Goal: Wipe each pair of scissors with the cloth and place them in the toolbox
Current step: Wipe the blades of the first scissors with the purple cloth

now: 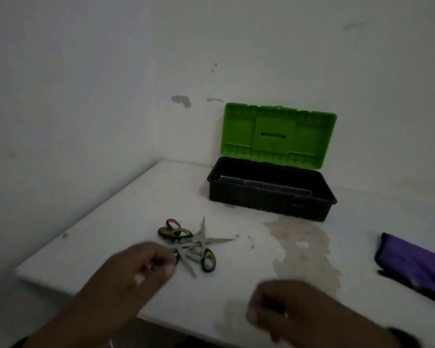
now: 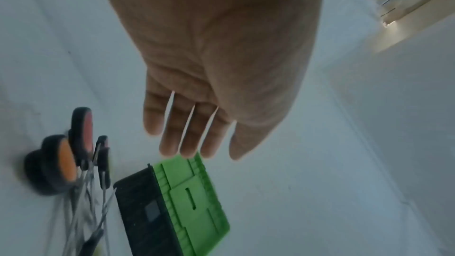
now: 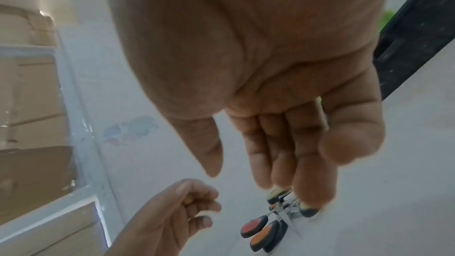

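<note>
A pile of several scissors (image 1: pixel 186 243) with black handles lined in red, orange and yellow-green lies at the middle of the white table (image 1: pixel 126 212). My left hand (image 1: pixel 158 264) hovers just left of the pile, fingers loosely curled, holding nothing. My right hand (image 1: pixel 266 307) hangs over the table's front edge, relaxed and empty. The black toolbox (image 1: pixel 261 204) stands at the back with its green lid (image 1: pixel 279 136) raised. A folded purple cloth (image 1: pixel 417 267) lies at the far right. The wrist views show the left hand (image 2: pixel 194 143) and the right hand (image 3: pixel 283 163) bare above the scissors (image 2: pixel 64 163) (image 3: pixel 270 221).
White walls close off the table at the back and left. A brownish stain (image 1: pixel 304 247) spreads on the table between the toolbox and the front edge. The table's left and front edges drop off near my arms. Tan cardboard boxes (image 3: pixel 27 92) stand beyond the table.
</note>
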The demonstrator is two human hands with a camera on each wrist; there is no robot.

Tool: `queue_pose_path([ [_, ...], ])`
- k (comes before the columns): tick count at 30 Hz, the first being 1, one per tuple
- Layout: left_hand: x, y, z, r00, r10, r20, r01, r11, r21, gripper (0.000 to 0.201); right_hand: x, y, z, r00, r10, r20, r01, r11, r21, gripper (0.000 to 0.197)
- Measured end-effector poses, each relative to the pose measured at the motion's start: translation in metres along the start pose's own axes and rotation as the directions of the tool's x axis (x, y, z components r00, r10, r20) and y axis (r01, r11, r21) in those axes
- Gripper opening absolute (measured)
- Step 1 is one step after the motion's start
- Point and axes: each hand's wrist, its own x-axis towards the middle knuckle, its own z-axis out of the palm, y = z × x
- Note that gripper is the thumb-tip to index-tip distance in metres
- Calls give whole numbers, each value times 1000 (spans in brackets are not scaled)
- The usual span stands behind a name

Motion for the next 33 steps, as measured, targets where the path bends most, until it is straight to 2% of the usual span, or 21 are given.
queue_pose_path([
  [1,11,-6,1,997,4,-73,-6,1000,-24,6,24,-17,0,1000,-4,-19,4,1000,-12,32],
  [3,32,-13,2,985,-20,-173,26,999,32,8,55,-32,-1,989,-40,-143,29,996,-81,39],
  [5,51,-22,7,985,-56,-165,78,988,131,7,88,-41,1,978,-20,-208,-9,990,-138,49],
  [8,68,-38,18,983,-119,-140,157,942,297,19,127,-46,7,975,71,-208,-117,969,-219,59],
  [12,79,-47,32,981,-170,-91,193,869,455,27,159,-46,13,968,197,-158,-230,945,-233,51],
  [15,82,-55,39,981,-167,-96,192,805,562,29,173,-43,17,965,227,-134,-252,942,-223,44],
  [19,85,-58,44,977,-172,-122,211,774,597,30,182,-38,19,966,220,-135,-246,941,-232,36],
  [21,86,-56,45,972,-188,-138,233,774,589,34,181,-36,17,961,236,-143,-255,957,-137,33],
  [23,86,-52,44,971,-180,-160,239,806,542,37,175,-33,12,958,241,-154,-241,970,20,32],
  [25,87,-43,42,964,-165,-207,240,874,423,36,165,-29,6,960,211,-183,-184,971,151,31],
  [28,92,-18,41,946,-235,-222,267,956,125,36,141,-21,-4,943,149,-298,-75,967,245,24],
  [30,98,4,46,940,-316,-125,298,944,-143,30,121,-14,-11,914,117,-388,-36,977,210,18],
  [32,105,23,57,940,-340,-19,304,863,-403,24,102,-6,-19,882,105,-460,-36,987,158,19],
  [33,109,32,63,940,-339,34,313,819,-482,23,93,0,-22,866,100,-490,-34,989,142,21],
])
